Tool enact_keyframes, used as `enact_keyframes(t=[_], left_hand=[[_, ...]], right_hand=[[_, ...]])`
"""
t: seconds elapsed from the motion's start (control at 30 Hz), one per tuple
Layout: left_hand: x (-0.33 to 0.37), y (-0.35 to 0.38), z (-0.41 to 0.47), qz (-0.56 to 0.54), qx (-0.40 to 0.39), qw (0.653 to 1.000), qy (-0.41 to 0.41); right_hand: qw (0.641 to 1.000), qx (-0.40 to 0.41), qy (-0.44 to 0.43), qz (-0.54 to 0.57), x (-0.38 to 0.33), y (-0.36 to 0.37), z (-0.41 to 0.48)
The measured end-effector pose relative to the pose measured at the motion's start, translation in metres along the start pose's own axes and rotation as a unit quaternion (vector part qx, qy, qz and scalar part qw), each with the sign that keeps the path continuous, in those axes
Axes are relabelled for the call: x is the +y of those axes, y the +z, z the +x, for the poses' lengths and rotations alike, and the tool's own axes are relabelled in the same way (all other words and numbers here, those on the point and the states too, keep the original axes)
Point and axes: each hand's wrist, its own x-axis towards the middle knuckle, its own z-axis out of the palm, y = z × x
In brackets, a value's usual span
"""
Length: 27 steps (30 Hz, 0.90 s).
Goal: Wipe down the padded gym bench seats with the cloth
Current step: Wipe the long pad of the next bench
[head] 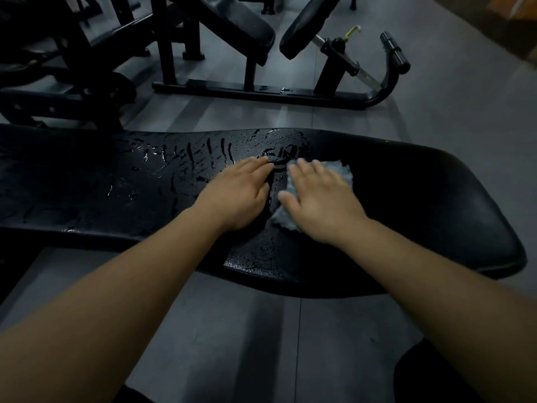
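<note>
A long black padded bench seat (421, 199) runs across the view from left to right. Its left and middle parts glisten with water drops and streaks, while its right end looks dry. A pale blue-grey cloth (338, 170) lies on the pad near the middle. My right hand (319, 199) presses flat on the cloth with straight fingers and covers most of it. My left hand (241, 193) rests flat on the wet pad just left of the cloth, fingers pointing toward it.
Behind the bench stand other black gym machines: an incline bench with a padded seat (241, 27), a pad on a frame with a roller handle (395, 50), and a dark machine (64, 82) at far left. Grey floor (232, 330) lies in front.
</note>
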Motion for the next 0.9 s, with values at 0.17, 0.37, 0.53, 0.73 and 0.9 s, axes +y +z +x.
enact_keyframes(t=[0.17,0.37,0.53,0.73,0.9], left_hand=[[-0.001,0.003,-0.004,0.033,0.002,0.998,-0.059],[0.001,-0.005,0.004,0.043,0.005,0.997,-0.056],[0.003,-0.007,0.003,0.018,0.033,0.998,-0.059],[0.001,-0.002,0.006,0.025,0.0,0.998,-0.064],[-0.002,-0.009,0.011,0.062,0.025,0.996,-0.063]], right_hand=[[0.986,-0.023,-0.162,0.021,0.001,-0.006,-0.071],[1.0,0.01,0.026,-0.001,0.031,-0.003,0.046],[0.99,-0.008,-0.136,0.024,-0.001,-0.002,-0.002],[1.0,0.005,-0.006,-0.002,0.043,-0.004,0.069],[0.997,-0.005,-0.073,0.016,0.011,0.0,0.06]])
